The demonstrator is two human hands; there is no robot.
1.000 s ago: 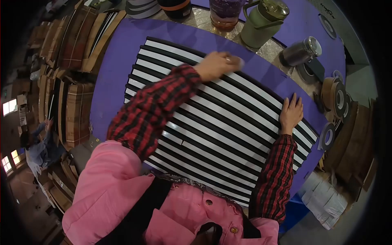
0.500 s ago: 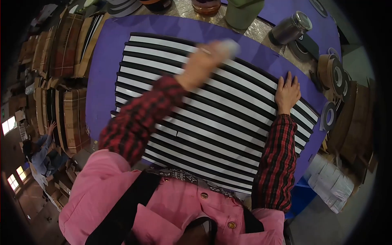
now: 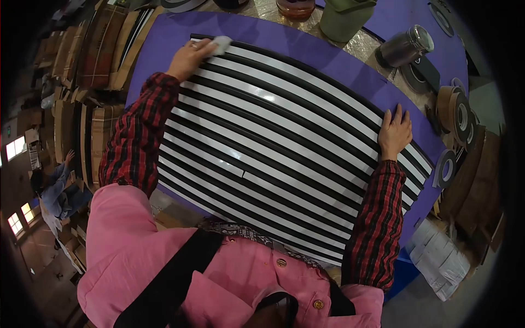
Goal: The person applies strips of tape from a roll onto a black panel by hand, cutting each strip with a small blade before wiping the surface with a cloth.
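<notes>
Black strips (image 3: 284, 121) lie in parallel rows with white strips between them, covering much of the purple tabletop (image 3: 147, 60). At the far left end of the rows, my left hand (image 3: 188, 59) is closed on a wadded white cloth (image 3: 221, 45) that touches the top strips. What the cloth is made of is too small to tell. My right hand (image 3: 395, 134) lies flat with fingers spread near the right end of the top rows, pressing on the strips. A short dark mark (image 3: 243, 174) crosses one white strip near the middle.
Along the back stand a green container (image 3: 344, 22), a jar with dark contents (image 3: 404, 48) and a jar of amber liquid (image 3: 295, 8). Tape rolls (image 3: 445, 168) sit at the right edge. Cardboard stacks (image 3: 95, 49) and a person (image 3: 60, 191) are at left.
My left hand has swept with the white cloth from the middle of the top rows to their far left end. My right hand stays on the strips; the view has shifted slightly.
</notes>
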